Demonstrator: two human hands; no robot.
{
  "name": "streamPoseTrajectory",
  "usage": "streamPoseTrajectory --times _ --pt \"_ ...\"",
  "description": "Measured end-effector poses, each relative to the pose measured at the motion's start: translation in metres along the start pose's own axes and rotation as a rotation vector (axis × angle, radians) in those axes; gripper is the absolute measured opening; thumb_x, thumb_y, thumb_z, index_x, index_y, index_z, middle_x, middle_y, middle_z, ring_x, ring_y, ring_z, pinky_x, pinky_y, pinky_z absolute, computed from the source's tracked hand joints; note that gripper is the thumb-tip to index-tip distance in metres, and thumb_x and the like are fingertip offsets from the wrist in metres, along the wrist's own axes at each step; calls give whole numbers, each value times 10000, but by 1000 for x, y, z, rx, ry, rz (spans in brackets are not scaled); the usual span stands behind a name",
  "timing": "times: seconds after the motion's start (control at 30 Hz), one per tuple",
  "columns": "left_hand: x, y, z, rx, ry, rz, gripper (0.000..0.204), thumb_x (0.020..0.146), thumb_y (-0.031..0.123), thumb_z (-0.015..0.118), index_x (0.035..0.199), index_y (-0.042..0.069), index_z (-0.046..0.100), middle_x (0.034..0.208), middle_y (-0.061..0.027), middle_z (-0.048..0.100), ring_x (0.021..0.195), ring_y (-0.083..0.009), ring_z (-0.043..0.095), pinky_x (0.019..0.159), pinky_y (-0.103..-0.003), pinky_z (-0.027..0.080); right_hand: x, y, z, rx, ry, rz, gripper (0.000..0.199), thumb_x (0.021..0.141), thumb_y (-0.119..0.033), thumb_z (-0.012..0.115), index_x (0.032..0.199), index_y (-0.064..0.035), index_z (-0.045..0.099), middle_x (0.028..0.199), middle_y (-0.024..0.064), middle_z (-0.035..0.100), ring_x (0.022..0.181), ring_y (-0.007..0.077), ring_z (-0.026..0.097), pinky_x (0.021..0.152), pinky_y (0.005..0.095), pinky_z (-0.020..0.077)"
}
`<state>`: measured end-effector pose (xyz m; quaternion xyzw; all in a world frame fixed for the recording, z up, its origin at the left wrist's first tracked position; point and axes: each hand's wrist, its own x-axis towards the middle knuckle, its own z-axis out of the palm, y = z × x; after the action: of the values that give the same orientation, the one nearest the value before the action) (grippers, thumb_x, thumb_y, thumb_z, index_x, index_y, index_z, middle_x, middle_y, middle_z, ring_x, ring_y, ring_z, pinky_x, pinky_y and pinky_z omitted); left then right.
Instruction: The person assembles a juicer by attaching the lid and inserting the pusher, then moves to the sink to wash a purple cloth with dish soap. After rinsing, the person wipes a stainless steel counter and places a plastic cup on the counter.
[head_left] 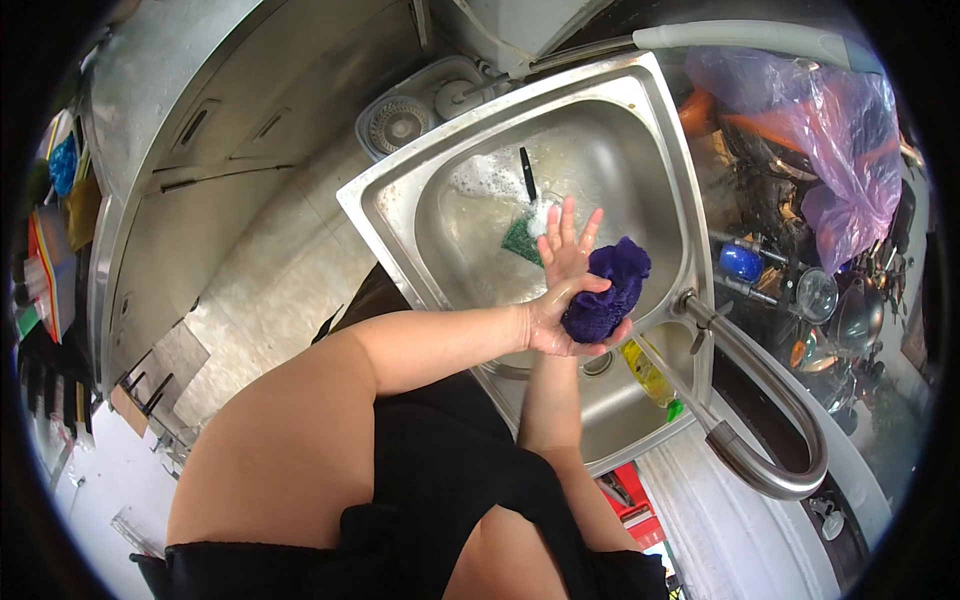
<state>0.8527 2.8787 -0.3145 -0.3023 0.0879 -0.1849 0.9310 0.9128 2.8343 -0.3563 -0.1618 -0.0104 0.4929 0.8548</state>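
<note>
My left hand (556, 318) is closed around a wet, bunched purple cloth (612, 285), its thumb lying over the near side. Behind it my right hand (568, 252) is raised with fingers spread, and the left forearm crosses over its wrist. The cloth lies against the right hand's side and hides part of it. Both hands are above a steel sink (640, 180). In the large basin, below the right fingers, lie a green scouring pad (520, 240) with white foam and a black-handled utensil (527, 172) in sudsy water.
A curved steel tap (800, 470) arches at the right; a pale streak like running water leaves its spout. A yellow bottle (648, 368) with a green cap lies in the smaller basin. Glassware (818, 295) and a purple plastic bag (850, 150) crowd the right. A grey tub (372, 125) stands beyond the sink.
</note>
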Motion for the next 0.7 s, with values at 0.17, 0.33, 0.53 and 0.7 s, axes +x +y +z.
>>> streamPoseTrajectory --times 0.17,0.33,0.53,0.7 --pt "-14 -5 19 -114 -57 44 444 758 242 619 1152 362 453 1106 -54 520 845 -176 584 569 -345 553 -10 6 32 519 -140 -246 721 636 -152 743 1282 -220 429 1433 89 190 1246 287 292 955 478 368" --pt "-14 -32 34 512 74 97 451 738 263 672 1087 38 495 990 -89 564 811 -152 574 701 -277 489 -11 -55 64 93 -77 40 301 722 -155 715 837 -141 437 877 29 408 848 187 427 778 415 471" --pt "-5 -11 33 1724 577 277 350 600 240 727 810 -6 593 724 -123 618 685 -186 605 618 -328 481 -8 -79 77 -1064 373 4 294 712 67 594 686 -92 349 710 43 463 632 124 448 624 216 417" --pt "17 10 8 2103 857 439 352 623 279 668 790 -12 561 743 -197 625 698 -371 609 588 -413 478 5 -58 26 -1586 606 -404 187 700 22 597 647 -52 434 668 27 494 633 102 441 619 243 402"
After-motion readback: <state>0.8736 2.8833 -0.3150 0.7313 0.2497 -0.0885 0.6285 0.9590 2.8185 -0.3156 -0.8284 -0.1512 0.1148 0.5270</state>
